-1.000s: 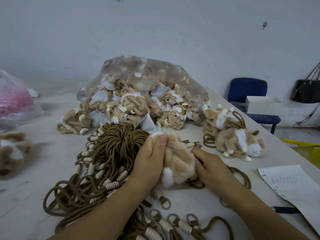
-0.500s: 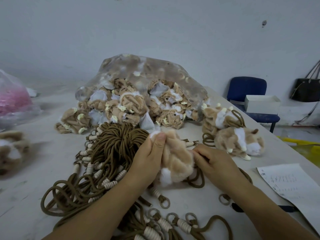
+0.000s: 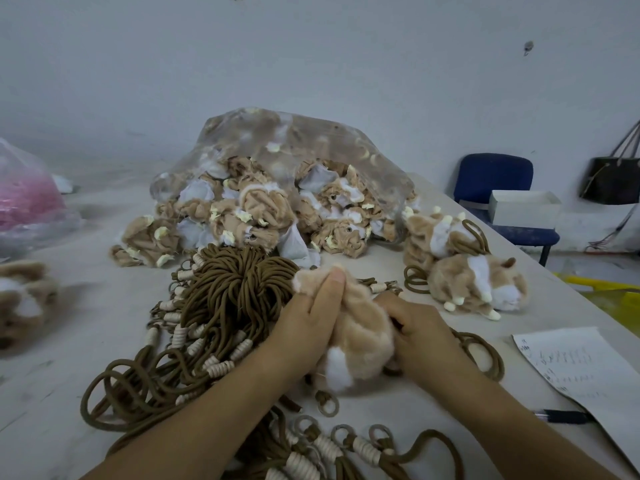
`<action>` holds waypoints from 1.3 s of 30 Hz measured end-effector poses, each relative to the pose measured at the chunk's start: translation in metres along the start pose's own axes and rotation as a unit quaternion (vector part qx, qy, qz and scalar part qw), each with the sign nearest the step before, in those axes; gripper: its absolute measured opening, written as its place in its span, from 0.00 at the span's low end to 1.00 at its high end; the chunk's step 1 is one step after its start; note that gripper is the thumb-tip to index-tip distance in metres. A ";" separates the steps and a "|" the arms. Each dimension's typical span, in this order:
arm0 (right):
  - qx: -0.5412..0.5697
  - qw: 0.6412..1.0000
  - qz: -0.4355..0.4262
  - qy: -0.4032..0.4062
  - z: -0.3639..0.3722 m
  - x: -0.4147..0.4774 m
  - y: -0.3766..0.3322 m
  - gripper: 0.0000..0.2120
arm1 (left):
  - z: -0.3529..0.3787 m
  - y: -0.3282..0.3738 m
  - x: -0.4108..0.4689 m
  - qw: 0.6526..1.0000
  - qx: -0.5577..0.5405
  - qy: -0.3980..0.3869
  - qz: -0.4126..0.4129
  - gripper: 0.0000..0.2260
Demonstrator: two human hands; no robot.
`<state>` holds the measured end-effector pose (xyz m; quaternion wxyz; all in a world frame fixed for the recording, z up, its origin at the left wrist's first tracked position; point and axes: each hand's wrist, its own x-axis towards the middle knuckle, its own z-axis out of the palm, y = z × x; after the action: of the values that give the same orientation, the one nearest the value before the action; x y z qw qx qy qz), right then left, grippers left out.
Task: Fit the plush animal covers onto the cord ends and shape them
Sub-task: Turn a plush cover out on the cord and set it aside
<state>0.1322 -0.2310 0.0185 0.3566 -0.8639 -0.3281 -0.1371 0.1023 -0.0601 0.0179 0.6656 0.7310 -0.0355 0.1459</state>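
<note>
- Head view: the plush cover (image 3: 360,341) sits low over the table (image 3: 69,341), clasped between both hands, just right of the brown cord bundle (image 3: 235,296).
- The left hand (image 3: 311,327) grips its upper left edge; its fingers are hidden behind the fur.
- The right hand (image 3: 419,334) curls into its right side, fingertips buried.
- Whether a cord end is inside cannot be told.
- The pen (image 3: 564,416) is partly covered by the right forearm.
- The paper (image 3: 581,368) is cut off at the frame edge.

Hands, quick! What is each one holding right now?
Left hand: closed, pinching the plush cover on its left side.
Right hand: closed, gripping the same plush cover on its right.
</note>
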 end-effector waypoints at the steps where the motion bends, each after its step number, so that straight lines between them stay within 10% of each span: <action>1: 0.020 1.000 0.013 -0.007 0.003 -0.001 -0.001 0.06 | 0.002 -0.001 -0.001 1.000 0.004 -0.002 0.004 0.17; 29: -0.030 0.997 -0.057 0.032 -0.007 0.000 0.014 0.27 | -0.011 -0.001 0.004 0.998 -0.009 -0.002 0.062 0.16; 39: 0.004 1.000 -0.008 0.010 0.001 -0.001 0.007 0.13 | -0.001 -0.002 0.001 0.997 -0.034 -0.008 0.074 0.25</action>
<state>0.1357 -0.2345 0.0139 0.3621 -0.8586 -0.3316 -0.1472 0.1034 -0.0585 0.0164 0.6770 0.7048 -0.0991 0.1877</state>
